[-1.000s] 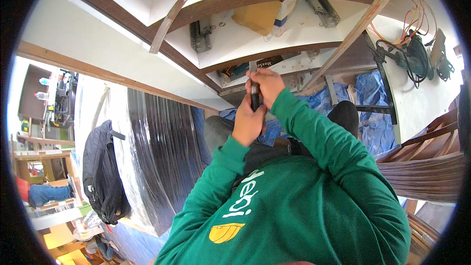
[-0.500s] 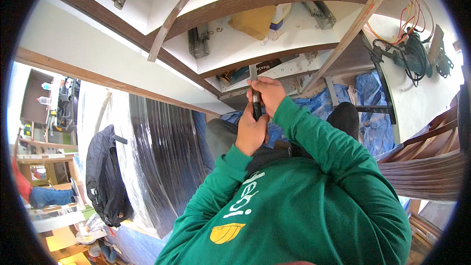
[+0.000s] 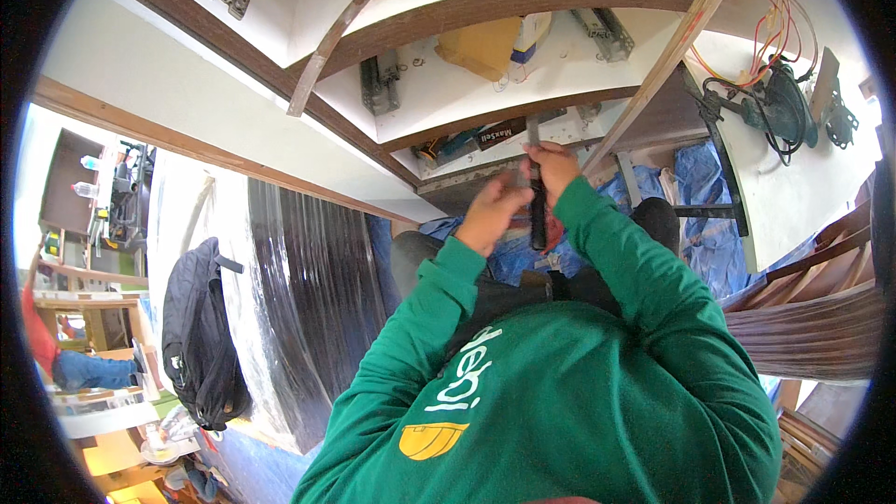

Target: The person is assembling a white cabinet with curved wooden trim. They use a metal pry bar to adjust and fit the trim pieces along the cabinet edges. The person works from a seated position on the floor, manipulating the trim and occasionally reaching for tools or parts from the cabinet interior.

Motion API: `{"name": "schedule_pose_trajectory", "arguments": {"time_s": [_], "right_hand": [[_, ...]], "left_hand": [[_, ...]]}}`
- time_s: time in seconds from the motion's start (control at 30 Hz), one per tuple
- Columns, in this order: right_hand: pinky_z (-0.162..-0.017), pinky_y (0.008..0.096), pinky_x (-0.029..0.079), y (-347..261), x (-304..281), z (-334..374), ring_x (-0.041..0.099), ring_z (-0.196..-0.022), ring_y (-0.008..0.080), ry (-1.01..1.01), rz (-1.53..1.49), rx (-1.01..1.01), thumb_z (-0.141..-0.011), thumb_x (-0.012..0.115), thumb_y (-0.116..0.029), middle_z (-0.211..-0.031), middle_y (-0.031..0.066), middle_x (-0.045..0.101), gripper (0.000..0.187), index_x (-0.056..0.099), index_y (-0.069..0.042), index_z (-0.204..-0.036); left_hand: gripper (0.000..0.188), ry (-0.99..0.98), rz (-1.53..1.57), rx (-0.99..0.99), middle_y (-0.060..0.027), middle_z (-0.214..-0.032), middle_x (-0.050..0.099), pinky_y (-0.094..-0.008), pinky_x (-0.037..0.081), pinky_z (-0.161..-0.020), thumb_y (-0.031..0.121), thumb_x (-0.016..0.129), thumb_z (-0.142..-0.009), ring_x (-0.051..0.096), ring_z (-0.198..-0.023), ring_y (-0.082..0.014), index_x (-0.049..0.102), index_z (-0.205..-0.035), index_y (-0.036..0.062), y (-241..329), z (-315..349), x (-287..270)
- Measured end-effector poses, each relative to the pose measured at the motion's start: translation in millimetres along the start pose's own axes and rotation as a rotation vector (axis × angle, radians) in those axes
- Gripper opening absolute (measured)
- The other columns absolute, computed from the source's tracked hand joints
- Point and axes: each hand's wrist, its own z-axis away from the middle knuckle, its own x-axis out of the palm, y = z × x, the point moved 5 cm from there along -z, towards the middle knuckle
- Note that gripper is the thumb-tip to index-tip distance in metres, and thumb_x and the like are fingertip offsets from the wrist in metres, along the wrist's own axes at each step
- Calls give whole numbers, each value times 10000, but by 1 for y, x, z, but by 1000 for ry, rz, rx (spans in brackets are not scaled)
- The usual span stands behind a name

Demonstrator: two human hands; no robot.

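My right hand [image 3: 557, 171] grips what looks like a chisel, around the place where its metal blade [image 3: 533, 131] meets the long black handle [image 3: 538, 215]. The blade points away from me, toward the cabinet. Just left of the handle, my left hand [image 3: 493, 212] is slightly blurred, its fingers apart and holding nothing. Beyond both hands lies the low shelf [image 3: 457, 164] of the cabinet, with a dark box [image 3: 504, 131] and a teal tool [image 3: 457, 145] on it. A small reddish patch beside the handle is too unclear to name.
Drawer slides [image 3: 380, 84] and a yellowish sheet [image 3: 478, 45] lie on the shelf above. A slanted wooden strip [image 3: 653, 75] crosses at right, near a corded power tool [image 3: 782, 107]. At left are a black bag [image 3: 198, 336], plastic-wrapped panels [image 3: 313, 289] and another person [image 3: 84, 369].
The chisel and my right hand have moved to the right. My left hand has let go of the handle and opened beside it.
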Motion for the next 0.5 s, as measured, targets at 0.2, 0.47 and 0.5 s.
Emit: {"name": "schedule_pose_trajectory", "arguments": {"time_s": [0.2, 0.47, 0.5], "right_hand": [[-586, 275, 443, 29, -93, 43, 559, -633, 158, -78, 90, 22, -969, 543, -116, -734, 64, 605, 231, 622, 56, -1101], [-546, 300, 433, 78, -158, 83, 541, -567, 174, 42, 121, 74, -975, 539, -89, -684, 84, 606, 170, 628, 46, -1027], [-545, 301, 434, 84, -162, 82, 543, -566, 173, 61, 144, 97, -979, 540, -95, -683, 83, 606, 171, 628, 43, -1027]], "left_hand": [[274, 406, 755, 464, -64, -1100, 555, -450, 401, -1012, 71, 585, -880, 496, -1139, -237, 477, -1131, 95, 46, -6, -85], [224, 629, 200, 483, -100, -1049, 529, -437, 440, -945, -3, 588, -831, 487, -898, -239, 533, -1044, 39, 65, -61, -4], [232, 507, 622, 379, -119, -1050, 537, -437, 458, -951, 9, 589, -832, 507, -929, -269, 515, -1051, 19, 58, -69, 9]]}}
